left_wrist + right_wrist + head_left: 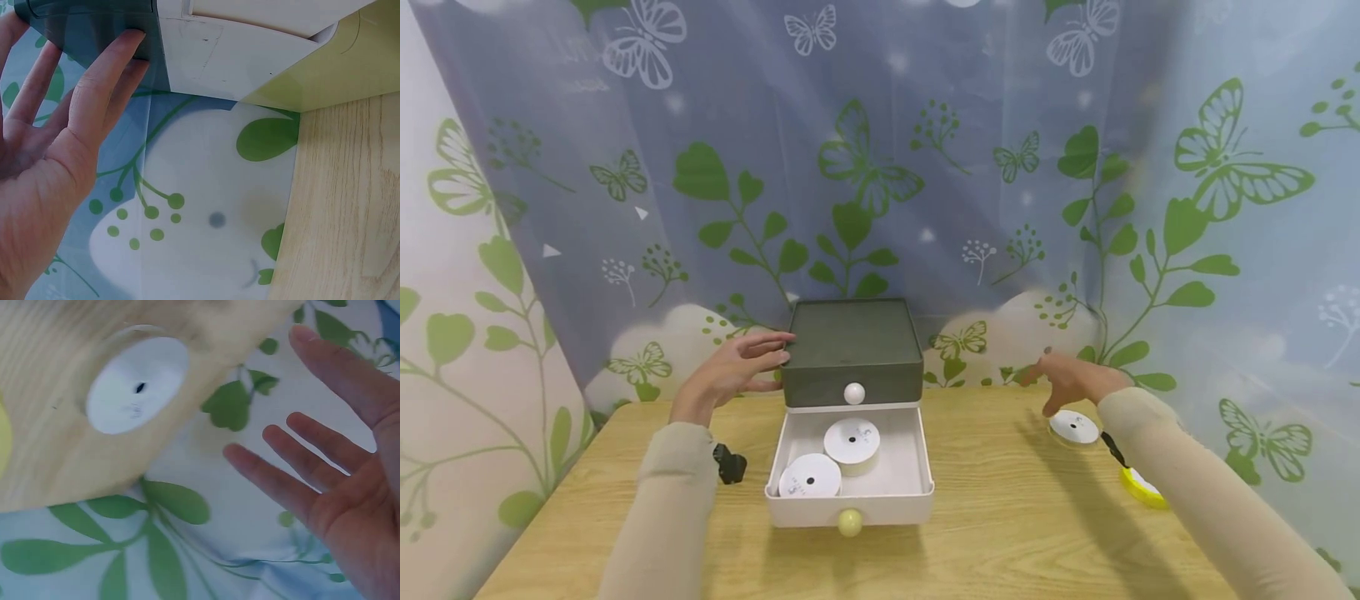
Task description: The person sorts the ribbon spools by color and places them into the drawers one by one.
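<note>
Released grip: left hand [730,375] touching a drawer box [853,333], right hand [1070,379] hovering near a white spool [1081,431]

The left hand is laying fairly straight fingers against the box's left side, clasping nothing; the right hand is spreading empty fingers in the air. The white spool is lying flat on the table's right side, its smooth disc showing a small dark centre hole. Nearer and farther right, a yellow ring [1145,489] is lying partly hidden, the right sleeve [1210,492] blocking it. In the middle, the box is showing a dark green upper drawer [820,389] with a glossy white knob [853,394]. Below, a pale lower drawer [891,512] is standing pulled out to the near side, bearing a round yellow-green knob [850,522]. Inside, two spools [861,447] are lying, one near left, one farther right. Wood grain is covering the table [992,500]. On the far side, a creased backdrop [925,242] is hanging, printed with butterflies and leaves. The spools are carrying small marks, too tiny to read.
</note>
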Motion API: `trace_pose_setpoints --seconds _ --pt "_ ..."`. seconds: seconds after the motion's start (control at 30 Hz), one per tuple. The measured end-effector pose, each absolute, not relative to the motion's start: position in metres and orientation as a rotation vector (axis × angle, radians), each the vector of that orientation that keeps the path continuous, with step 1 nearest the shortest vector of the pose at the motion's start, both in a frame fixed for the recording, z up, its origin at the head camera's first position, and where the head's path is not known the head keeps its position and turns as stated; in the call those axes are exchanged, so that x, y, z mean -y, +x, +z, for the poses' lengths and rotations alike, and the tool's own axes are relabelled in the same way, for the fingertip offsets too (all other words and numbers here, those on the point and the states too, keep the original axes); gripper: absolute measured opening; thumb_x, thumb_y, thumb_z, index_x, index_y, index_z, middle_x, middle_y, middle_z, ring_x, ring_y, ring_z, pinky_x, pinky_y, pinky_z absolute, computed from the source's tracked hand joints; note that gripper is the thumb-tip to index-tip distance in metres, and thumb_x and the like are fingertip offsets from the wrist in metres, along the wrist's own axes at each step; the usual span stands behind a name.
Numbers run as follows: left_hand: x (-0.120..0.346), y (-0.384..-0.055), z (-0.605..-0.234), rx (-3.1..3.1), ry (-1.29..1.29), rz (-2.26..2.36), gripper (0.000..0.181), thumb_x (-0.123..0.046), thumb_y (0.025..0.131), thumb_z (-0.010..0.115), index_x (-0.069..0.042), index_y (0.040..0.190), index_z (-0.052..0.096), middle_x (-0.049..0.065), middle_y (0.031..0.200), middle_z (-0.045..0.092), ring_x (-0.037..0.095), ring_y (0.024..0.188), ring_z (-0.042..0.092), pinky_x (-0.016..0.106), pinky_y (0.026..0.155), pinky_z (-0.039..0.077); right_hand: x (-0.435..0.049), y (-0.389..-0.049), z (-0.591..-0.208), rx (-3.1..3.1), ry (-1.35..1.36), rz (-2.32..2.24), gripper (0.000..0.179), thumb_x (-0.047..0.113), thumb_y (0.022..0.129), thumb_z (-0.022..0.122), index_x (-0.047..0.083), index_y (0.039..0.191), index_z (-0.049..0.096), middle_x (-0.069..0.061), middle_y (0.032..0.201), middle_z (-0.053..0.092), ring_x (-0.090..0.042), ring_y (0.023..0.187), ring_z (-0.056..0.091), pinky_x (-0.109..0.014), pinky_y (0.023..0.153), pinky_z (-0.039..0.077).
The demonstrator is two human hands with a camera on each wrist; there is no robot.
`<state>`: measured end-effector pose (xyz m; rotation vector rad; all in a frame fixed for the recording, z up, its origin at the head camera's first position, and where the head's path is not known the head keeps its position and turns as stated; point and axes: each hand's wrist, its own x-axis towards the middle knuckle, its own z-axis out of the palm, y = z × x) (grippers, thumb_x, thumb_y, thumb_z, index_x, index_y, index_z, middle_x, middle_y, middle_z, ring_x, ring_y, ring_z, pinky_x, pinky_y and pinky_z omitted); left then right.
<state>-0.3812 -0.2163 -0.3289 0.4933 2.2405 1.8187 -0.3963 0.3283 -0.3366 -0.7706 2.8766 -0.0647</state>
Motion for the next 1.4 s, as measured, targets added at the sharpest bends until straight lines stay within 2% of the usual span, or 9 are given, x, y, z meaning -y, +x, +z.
trace_pose_setpoints --seconds 0.17,0.37,0.47,0.6,0.67,0.83,0.97,1.1,1.4 --pt "0.216 -0.381 -0.33 -2.235 0.498 1.82 0.059 -0.02 0.104 0.064 -0.004 0.156 0.041 0.021 0.167 0.03 0.043 0.154 0.031 0.054 0.11 0.054 -0.341 -0.398 -0.352 -2.873 -0.699 -0.073 0.056 0.016 0.076 0.092 0.005 0.128 0.073 -0.027 0.139 0.063 -0.055 0.135 0.049 -0.064 0.108 0.051" --pt "0.217 -0.381 -0.329 -2.244 0.51 1.818 0.059 -0.02 0.104 0.063 -0.004 0.156 0.041 0.022 0.166 0.03 0.043 0.153 0.031 0.047 0.106 0.058 -0.349 -0.398 -0.362 -2.844 -0.635 -0.154 0.055 0.012 0.08 0.089 0.004 0.131 0.071 -0.028 0.142 0.06 -0.055 0.137 0.047 -0.063 0.103 0.055" --pt "0.218 -0.381 -0.329 -2.237 0.506 1.82 0.06 -0.02 0.104 0.064 -0.004 0.156 0.04 0.021 0.167 0.03 0.043 0.154 0.031 0.049 0.107 0.058 -0.352 -0.398 -0.369 -2.829 -0.584 -0.201 0.057 0.007 0.079 0.088 0.005 0.133 0.069 -0.029 0.144 0.058 -0.054 0.137 0.047 -0.05 0.09 0.062" --pt "0.216 -0.38 -0.329 -2.234 0.502 1.821 0.06 -0.02 0.104 0.064 -0.004 0.157 0.04 0.021 0.167 0.03 0.043 0.154 0.031 0.053 0.11 0.055 -0.357 -0.396 -0.38 -2.831 -0.507 -0.228 0.063 0.0 0.076 0.087 0.008 0.135 0.069 -0.031 0.148 0.054 -0.055 0.138 0.045 -0.037 0.08 0.059" --pt "0.215 -0.38 -0.329 -2.235 0.505 1.82 0.06 -0.021 0.104 0.064 -0.004 0.156 0.04 0.022 0.167 0.03 0.044 0.154 0.031 0.054 0.111 0.053 -0.36 -0.396 -0.385 -2.833 -0.485 -0.239 0.065 -0.003 0.074 0.086 0.01 0.136 0.069 -0.031 0.149 0.052 -0.052 0.129 0.054 -0.036 0.074 0.059" --pt "0.215 -0.38 -0.329 -2.233 0.502 1.822 0.059 -0.02 0.104 0.064 -0.003 0.156 0.04 0.022 0.167 0.029 0.044 0.154 0.03 0.054 0.111 0.053 -0.366 -0.394 -0.397 -2.817 -0.453 -0.266 0.071 -0.012 0.07 0.083 0.011 0.136 0.069 -0.032 0.149 0.051 -0.034 0.108 0.058 -0.026 0.056 0.038" --pt "0.216 -0.381 -0.33 -2.238 0.491 1.822 0.058 -0.02 0.105 0.063 -0.004 0.156 0.041 0.021 0.167 0.03 0.043 0.154 0.031 0.052 0.109 0.055 -0.368 -0.392 -0.404 -2.818 -0.479 -0.252 0.073 -0.015 0.066 0.081 0.012 0.133 0.071 -0.03 0.143 0.056 -0.033 0.117 0.056 -0.025 0.062 0.041" --pt "0.216 -0.382 -0.329 -2.243 0.498 1.814 0.059 -0.021 0.104 0.064 -0.005 0.156 0.042 0.021 0.167 0.03 0.042 0.154 0.031 0.048 0.106 0.058 -0.369 -0.391 -0.408 -2.83 -0.519 -0.199 0.07 -0.014 0.066 0.081 0.015 0.129 0.074 -0.024 0.137 0.063 -0.026 0.107 0.056 -0.026 0.068 0.042" --pt "0.217 -0.383 -0.33 -2.253 0.488 1.812 0.058 -0.022 0.104 0.064 -0.006 0.155 0.043 0.02 0.166 0.032 0.041 0.154 0.033 0.047 0.105 0.059 -0.361 -0.392 -0.4 -2.846 -0.566 -0.248 0.064 -0.013 0.069 0.079 0.012 0.128 0.074 -0.024 0.135 0.064 -0.028 0.102 0.059 -0.028 0.068 0.043"
